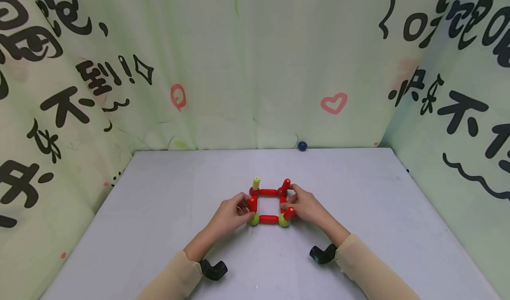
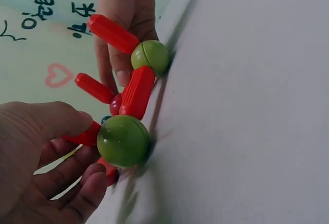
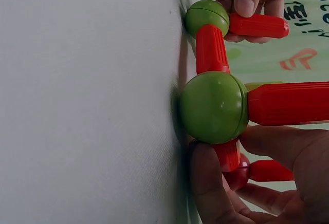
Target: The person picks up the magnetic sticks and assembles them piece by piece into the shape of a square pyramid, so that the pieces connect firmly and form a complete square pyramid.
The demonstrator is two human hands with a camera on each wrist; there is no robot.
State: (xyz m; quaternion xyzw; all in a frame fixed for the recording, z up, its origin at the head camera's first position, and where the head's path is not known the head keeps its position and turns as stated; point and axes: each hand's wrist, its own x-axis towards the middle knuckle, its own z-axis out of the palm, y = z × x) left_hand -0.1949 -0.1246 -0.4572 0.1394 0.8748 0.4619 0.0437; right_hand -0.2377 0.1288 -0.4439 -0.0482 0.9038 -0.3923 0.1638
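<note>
A square frame of red plastic rods and balls lies on the table, with green balls at its front corners and red balls at the back. Rods stand up from the corners; the back-left one is yellow (image 1: 256,183), the others red. My left hand (image 1: 231,211) pinches the upright red rod (image 1: 253,204) above the front-left green ball (image 2: 123,141). At the frame's right side, my right hand (image 1: 307,206) holds the red side rod (image 3: 227,154) between thumb and fingers, just behind the front-right green ball (image 3: 215,107). My fingers partly cover both side rods.
A dark blue ball (image 1: 303,146) sits at the table's back edge. The white table (image 1: 179,180) is bounded by pale green curtains (image 1: 279,70) with black lettering at the back and sides. A black device (image 1: 214,270) is strapped at the left wrist, another (image 1: 323,254) at the right.
</note>
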